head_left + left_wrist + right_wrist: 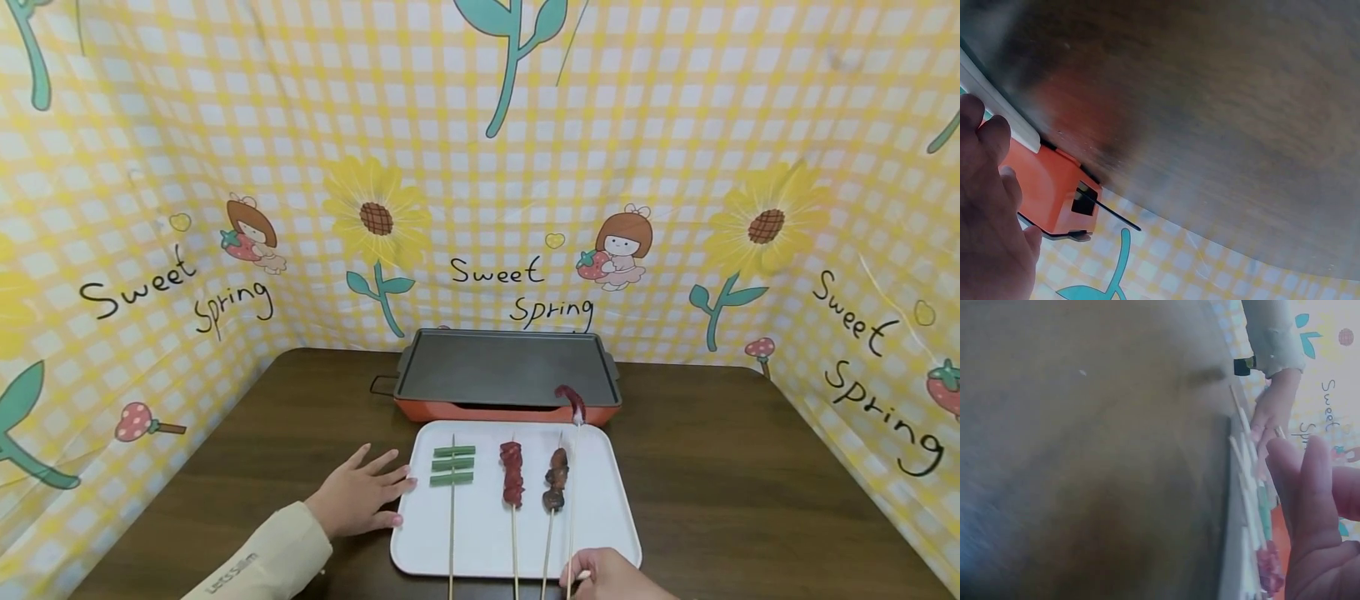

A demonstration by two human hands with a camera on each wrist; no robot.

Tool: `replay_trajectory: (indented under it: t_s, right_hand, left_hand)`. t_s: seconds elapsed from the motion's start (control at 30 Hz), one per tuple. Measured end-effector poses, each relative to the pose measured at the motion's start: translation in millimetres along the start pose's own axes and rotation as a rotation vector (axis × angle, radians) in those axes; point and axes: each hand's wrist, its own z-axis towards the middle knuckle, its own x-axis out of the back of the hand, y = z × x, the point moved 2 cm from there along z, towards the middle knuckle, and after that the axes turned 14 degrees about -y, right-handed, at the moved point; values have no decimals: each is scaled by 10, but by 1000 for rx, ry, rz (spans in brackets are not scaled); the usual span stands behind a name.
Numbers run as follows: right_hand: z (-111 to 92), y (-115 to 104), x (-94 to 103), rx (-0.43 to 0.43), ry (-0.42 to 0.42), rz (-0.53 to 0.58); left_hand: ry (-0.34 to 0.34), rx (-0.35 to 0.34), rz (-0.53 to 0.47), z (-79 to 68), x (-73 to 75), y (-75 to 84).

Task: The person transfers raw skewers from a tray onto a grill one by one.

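Low in the frame we counted four skewers (452, 533): one bore three green pieces (452, 464), one a row of red chunks (512, 475), one brown chunks (555, 479), one a single curled dark-red piece (577, 407). We also counted one white tray (480, 542), one griddle (495, 367) at centre, one desk (712, 458), one left hand (363, 496) and one right hand (611, 577).

Dark brown wood-grain table (705, 475), far corners rounded. Toward its back edge, a rectangular griddle (487, 367) with flat dark-grey plate and orange-red base; just in front, a white rectangular tray (482, 546) with rounded corners.
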Motion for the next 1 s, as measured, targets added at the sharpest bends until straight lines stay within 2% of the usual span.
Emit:
replay_trajectory:
  t_s: [0.03,0.17,0.27,0.33,0.47,0.6,0.77,1.0]
  right_hand:
    - [0,-35,5,-11,22,-2]
    - [13,-178,40,-80,87,148]
    - [33,-285,98,-81,112,240]
    - [44,-351,146,-77,122,255]
    - [104,-463,251,-71,135,256]
    - [282,-522,387,-76,160,249]
    - [536,-544,652,-118,194,223]
    - [680,-556,945,-177,204,161]
  left_hand:
    - [2,0,4,-4,0,-2]
    - [10,2,8,-10,-5,-7]
    - [13,-2,-1,-1,-19,-8]
    - [17,-14,-3,4,-26,-5]
    - [14,-30,5,-3,-22,-5]
    - [4,-20,14,-38,-22,-30]
    - [18,-18,34,-58,4,-45]
    - [18,-32,66,-22,26,19]
